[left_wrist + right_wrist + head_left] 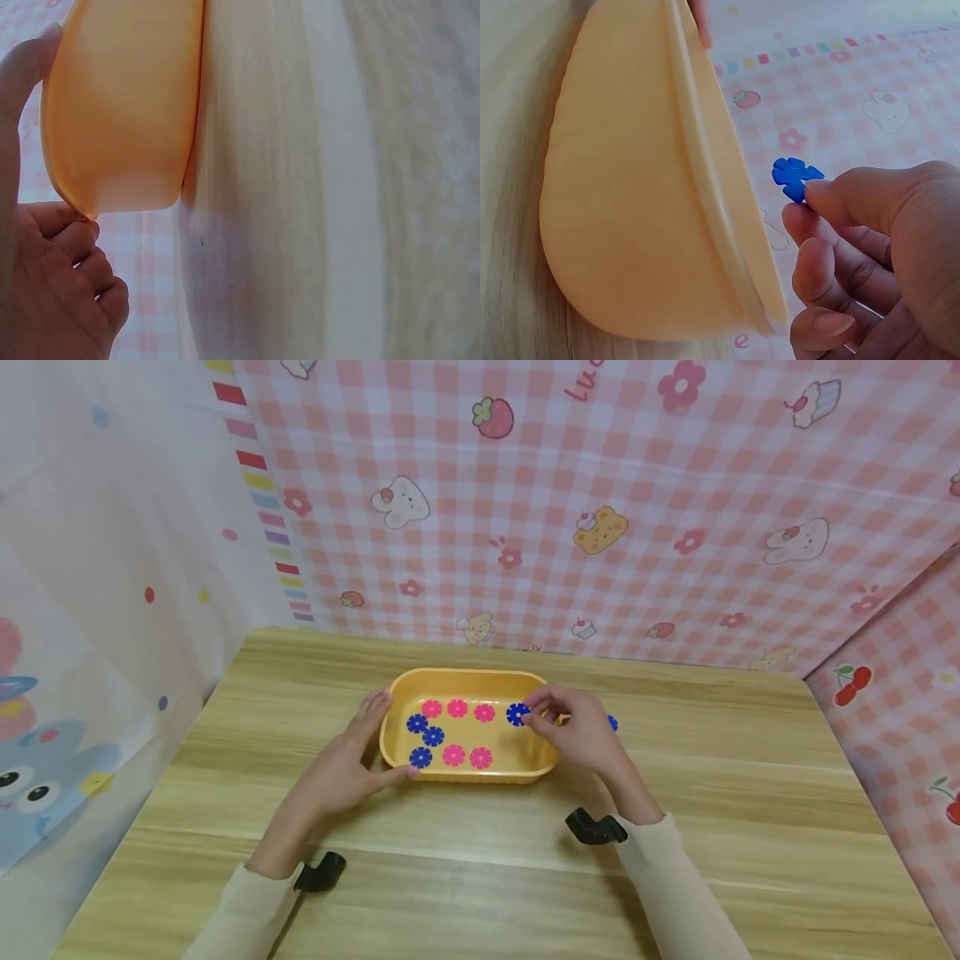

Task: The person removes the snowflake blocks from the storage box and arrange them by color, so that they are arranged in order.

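A yellow plastic tub sits on the table. My left hand grips its left end, thumb on the near rim and fingertips at the left rim; in the left wrist view those fingers are curled at the rim. My right hand is at the tub's right end, pinching a blue snowflake disc between thumb and index finger, above rim height. Inside the tub lie several pink snowflake discs and three blue snowflake discs, two of them overlapping.
Another blue disc shows just right of my right hand, partly hidden by it. The wooden table meets a pink checked cloth behind the tub. A white patterned cloth hangs at the left.
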